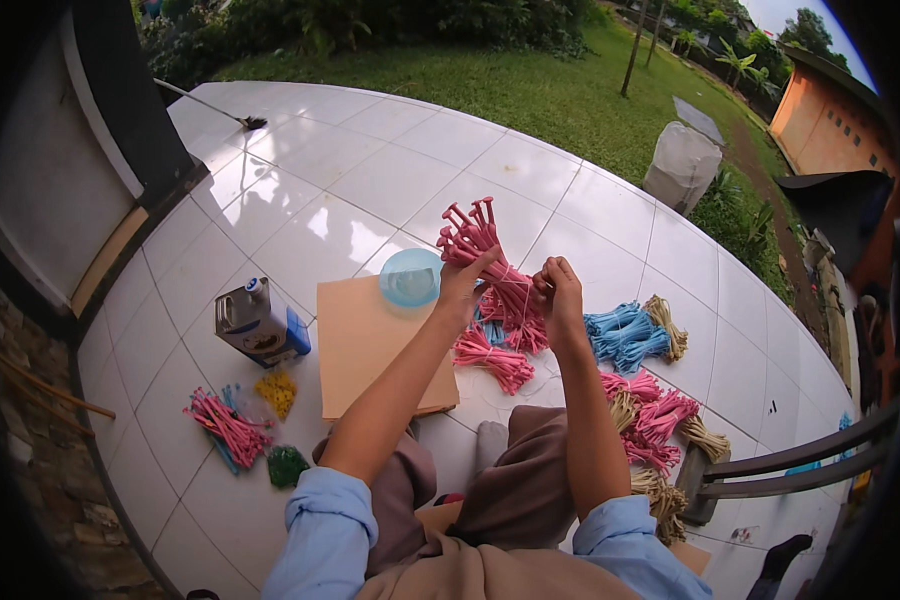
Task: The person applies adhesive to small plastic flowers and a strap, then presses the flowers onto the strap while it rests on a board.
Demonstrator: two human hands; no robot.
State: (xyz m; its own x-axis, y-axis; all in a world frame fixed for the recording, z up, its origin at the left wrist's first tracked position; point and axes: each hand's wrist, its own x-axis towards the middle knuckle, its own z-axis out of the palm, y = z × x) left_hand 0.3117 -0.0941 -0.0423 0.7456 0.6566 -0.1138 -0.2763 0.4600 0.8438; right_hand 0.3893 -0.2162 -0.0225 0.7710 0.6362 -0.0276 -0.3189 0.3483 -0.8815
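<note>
My left hand (460, 285) is wrapped round a bundle of pink sticks with knobbed ends (510, 290), held up and tilted in front of me. A thin pale band circles the bundle. Close against the bundle's right side, my right hand (560, 292) is closed in a pinch. What its fingers hold is too small to make out. Below the held bundle, another tied pink bundle (493, 362) lies on the floor, with some blue sticks partly hidden behind it.
A cardboard sheet (355, 345) bears a light blue bowl (410, 278). A metal can (260, 325) stands left, near loose pink and blue sticks (228, 428), a yellow packet (276, 393) and a green packet (286, 466). Blue bundles (625, 335), pink and beige ones lie right, beside a chair (800, 455).
</note>
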